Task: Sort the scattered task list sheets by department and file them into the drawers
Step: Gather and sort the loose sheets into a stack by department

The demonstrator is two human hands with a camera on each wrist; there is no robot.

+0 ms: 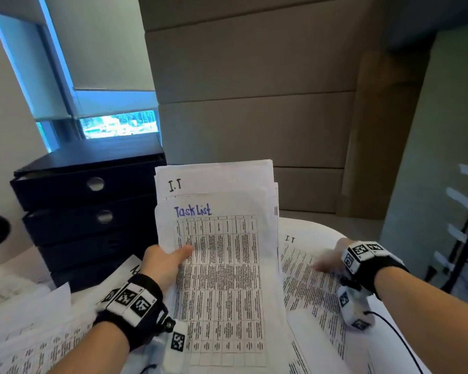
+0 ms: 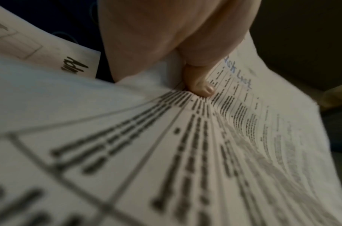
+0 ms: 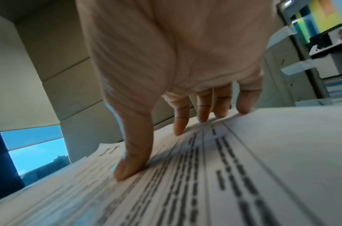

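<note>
My left hand (image 1: 168, 261) holds up a stack of task list sheets (image 1: 222, 265), thumb (image 2: 202, 87) pressed on the front page; the top sheet reads "Task List" and one behind it is marked "I.T". To the right, another sheet marked "I.T" (image 1: 311, 282) lies flat on the table. My right hand (image 1: 330, 259) rests on it with straight, spread fingers (image 3: 180, 126) touching the paper (image 3: 233, 175). A black unit of stacked drawers (image 1: 89, 220) stands at the left, all of its drawers shut.
More printed sheets (image 1: 30, 333) lie scattered on the table at the lower left, one partly seen with "Adm" written on it (image 2: 75, 67). Beige wall panels (image 1: 254, 117) rise behind the table. A window (image 1: 116, 122) is at the back left, and a black rack (image 1: 465, 233) at the right.
</note>
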